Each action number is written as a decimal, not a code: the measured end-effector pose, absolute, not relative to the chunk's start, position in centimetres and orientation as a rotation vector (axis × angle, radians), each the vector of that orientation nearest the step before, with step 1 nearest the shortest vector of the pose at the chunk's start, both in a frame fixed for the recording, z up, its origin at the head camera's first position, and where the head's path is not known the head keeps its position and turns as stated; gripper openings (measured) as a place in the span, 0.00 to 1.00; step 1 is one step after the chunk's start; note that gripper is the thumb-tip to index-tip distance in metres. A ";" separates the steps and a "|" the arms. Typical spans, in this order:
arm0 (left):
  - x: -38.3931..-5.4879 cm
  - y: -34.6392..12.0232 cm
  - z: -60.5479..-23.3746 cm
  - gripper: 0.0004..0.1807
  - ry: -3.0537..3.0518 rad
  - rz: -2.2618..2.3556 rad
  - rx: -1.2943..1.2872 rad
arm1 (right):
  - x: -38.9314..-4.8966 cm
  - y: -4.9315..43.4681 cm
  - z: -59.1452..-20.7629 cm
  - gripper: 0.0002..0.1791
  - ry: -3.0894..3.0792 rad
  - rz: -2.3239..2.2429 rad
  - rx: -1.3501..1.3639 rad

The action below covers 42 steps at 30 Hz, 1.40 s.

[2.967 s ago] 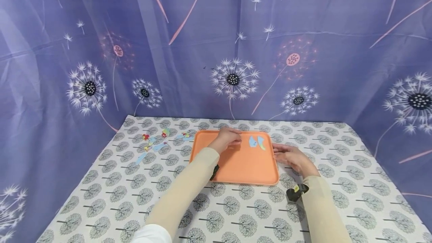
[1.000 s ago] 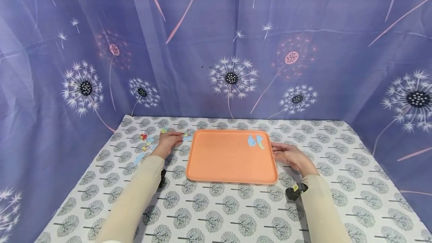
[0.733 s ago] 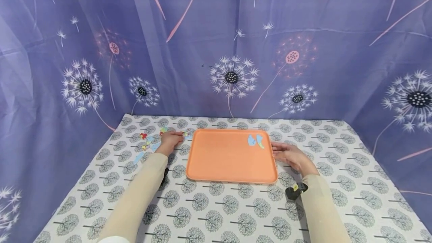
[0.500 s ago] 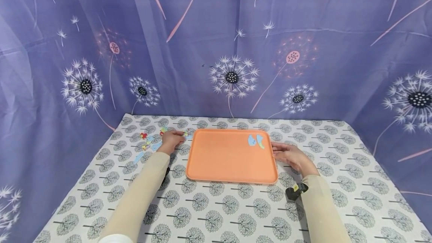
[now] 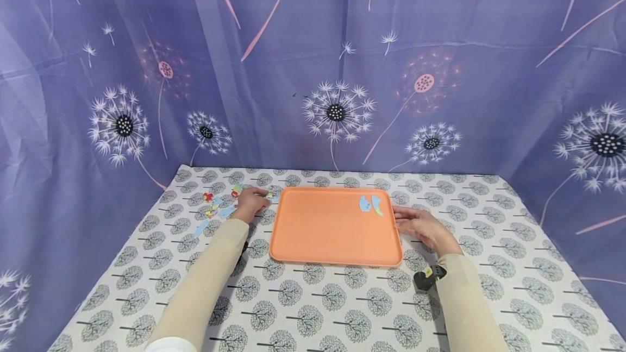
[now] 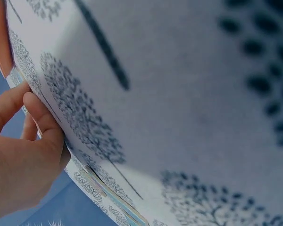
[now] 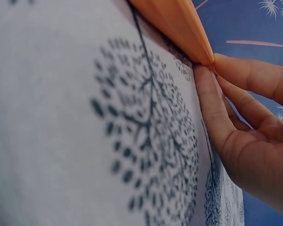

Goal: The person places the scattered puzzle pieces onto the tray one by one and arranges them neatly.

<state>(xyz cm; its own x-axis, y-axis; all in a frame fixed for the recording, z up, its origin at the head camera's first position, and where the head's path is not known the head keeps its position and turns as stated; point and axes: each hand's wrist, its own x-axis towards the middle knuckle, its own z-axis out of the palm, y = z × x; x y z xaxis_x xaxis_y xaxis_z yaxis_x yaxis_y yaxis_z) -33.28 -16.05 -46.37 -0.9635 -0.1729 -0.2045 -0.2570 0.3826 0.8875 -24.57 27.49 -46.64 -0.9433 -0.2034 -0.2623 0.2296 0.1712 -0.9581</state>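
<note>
An orange tray lies on the patterned cloth, with two flat light-blue printed pieces near its far right corner. At the tray's right edge, my right hand pinches the rim between thumb and fingers; the right wrist view shows the fingertips on it. My left hand is low over the cloth left of the tray. Its thumb and index fingertips almost meet at the cloth, beside a light-blue piece by the tray's left edge. Whether they grip that piece is unclear.
Several more flat colourful pieces lie left of the left hand, among them a red one, a red-and-green one and light-blue ones. A purple dandelion-print curtain stands behind the table.
My left hand has moved from over the tray to the pieces on its left, then shifted slightly right. The right hand stays at the tray's edge.
</note>
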 end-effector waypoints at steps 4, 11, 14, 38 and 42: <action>-33.3 -16.0 -46.3 0.19 2.560 1.647 -0.378 | -24.5 27.5 -46.6 0.37 2.128 -1.826 0.027; -33.1 -16.2 -46.2 0.11 2.582 1.701 -0.355 | -24.6 27.5 -46.7 0.37 2.156 -1.784 0.014; -33.0 -16.3 -46.1 0.09 2.572 1.724 -0.349 | -24.7 27.4 -46.7 0.37 2.151 -1.801 0.021; -33.1 -12.0 -43.6 0.19 2.235 2.070 -0.226 | -24.6 27.6 -46.6 0.36 2.149 -1.814 0.034; -33.3 -10.2 -43.3 0.18 2.164 2.106 -0.233 | -24.6 27.5 -46.6 0.36 2.143 -1.813 0.039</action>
